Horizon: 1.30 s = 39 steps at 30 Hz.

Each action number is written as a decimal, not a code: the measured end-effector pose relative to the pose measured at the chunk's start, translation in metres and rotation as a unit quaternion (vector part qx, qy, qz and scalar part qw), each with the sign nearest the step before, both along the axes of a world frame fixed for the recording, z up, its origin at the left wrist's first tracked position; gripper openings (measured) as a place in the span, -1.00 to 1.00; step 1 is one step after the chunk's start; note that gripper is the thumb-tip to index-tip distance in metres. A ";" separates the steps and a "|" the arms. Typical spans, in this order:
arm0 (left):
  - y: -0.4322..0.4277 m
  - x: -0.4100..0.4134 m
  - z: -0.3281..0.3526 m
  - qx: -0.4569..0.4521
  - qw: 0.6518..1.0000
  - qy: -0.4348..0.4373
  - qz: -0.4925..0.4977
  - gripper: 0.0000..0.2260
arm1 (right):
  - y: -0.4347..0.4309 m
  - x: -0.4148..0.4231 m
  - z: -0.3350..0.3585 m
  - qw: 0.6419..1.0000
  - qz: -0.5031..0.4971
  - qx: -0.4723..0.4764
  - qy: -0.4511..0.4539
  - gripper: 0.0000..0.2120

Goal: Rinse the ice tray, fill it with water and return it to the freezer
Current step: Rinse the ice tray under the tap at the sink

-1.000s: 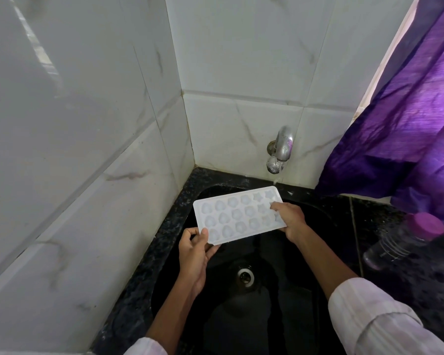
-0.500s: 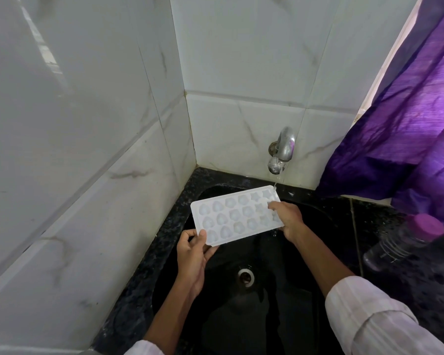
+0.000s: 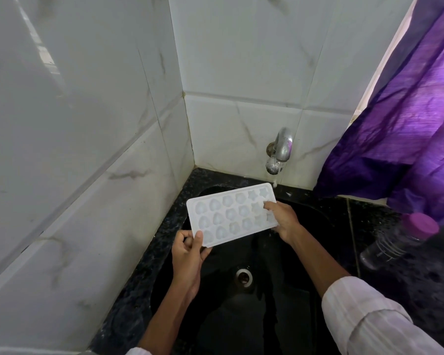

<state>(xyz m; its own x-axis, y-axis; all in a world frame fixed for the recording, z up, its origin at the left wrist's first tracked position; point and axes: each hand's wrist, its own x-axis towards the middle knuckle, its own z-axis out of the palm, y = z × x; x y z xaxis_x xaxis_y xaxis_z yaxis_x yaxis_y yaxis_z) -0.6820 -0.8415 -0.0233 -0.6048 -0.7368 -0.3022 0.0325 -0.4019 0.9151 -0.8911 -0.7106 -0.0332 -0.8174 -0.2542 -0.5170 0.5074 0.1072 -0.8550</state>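
Note:
A white ice tray (image 3: pixel 228 213) with heart and star moulds is held nearly level over the black sink (image 3: pixel 305 290). My left hand (image 3: pixel 189 249) pinches its near left corner, thumb on top. My right hand (image 3: pixel 282 219) grips its right end, thumb lying across the moulds. A metal tap (image 3: pixel 280 152) juts from the tiled wall just above the tray's far right corner. A thin trickle of water falls from the tap onto that corner.
The sink's drain (image 3: pixel 244 276) lies below the tray. A clear bottle with a purple cap (image 3: pixel 397 244) lies on the black counter at the right. A purple curtain (image 3: pixel 408 111) hangs at the upper right. White tiled walls close the left and back.
Both hands have lifted the tray slightly up and back, bringing its far right corner under the tap's trickle.

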 end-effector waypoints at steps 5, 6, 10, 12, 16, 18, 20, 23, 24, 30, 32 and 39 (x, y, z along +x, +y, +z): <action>0.002 0.010 0.004 -0.120 0.993 0.002 0.001 -0.80 | -0.011 0.013 -0.005 0.998 0.028 -0.036 -0.053 -0.81; 0.002 0.013 0.003 -0.145 0.989 0.002 0.002 -0.77 | -0.013 0.014 -0.008 0.997 0.032 -0.039 -0.062 -0.79; 0.003 0.024 0.008 -0.311 0.950 -0.034 0.017 -0.73 | -0.020 0.020 -0.018 0.994 0.059 -0.028 -0.092 -0.64; 0.003 0.029 0.014 -0.421 0.906 -0.050 0.007 -0.67 | -0.022 0.023 -0.019 0.993 0.074 -0.017 -0.093 -0.64; -0.007 0.041 -0.001 -0.523 0.849 -0.040 -0.055 -0.75 | -0.025 0.028 -0.023 0.993 0.075 0.007 -0.087 -0.66; -0.007 0.041 -0.007 -0.508 0.859 -0.044 -0.043 -0.72 | -0.023 0.029 -0.025 0.994 0.068 0.022 -0.086 -0.69; -0.004 0.037 -0.007 -0.470 0.879 -0.081 0.006 -0.81 | -0.018 0.030 -0.028 0.994 0.060 0.039 -0.088 -0.73; -0.002 0.022 -0.008 -0.284 0.951 -0.093 0.081 -0.77 | -0.008 0.028 -0.031 0.995 0.028 0.052 -0.078 -0.70; -0.001 0.016 -0.007 -0.197 0.974 -0.063 0.090 -0.79 | -0.005 0.026 -0.030 0.996 0.014 0.049 -0.072 -0.66; 0.010 -0.014 0.000 0.093 0.991 0.013 0.092 -0.86 | 0.009 0.014 -0.012 0.998 -0.003 -0.032 -0.055 -0.58; 0.012 -0.019 -0.001 0.119 0.989 0.013 0.084 -0.88 | 0.010 0.011 -0.006 0.996 -0.005 -0.072 -0.048 -0.65; 0.011 -0.020 0.000 0.166 0.982 0.025 0.090 -0.93 | 0.010 0.004 0.006 0.996 -0.014 -0.086 -0.033 -0.82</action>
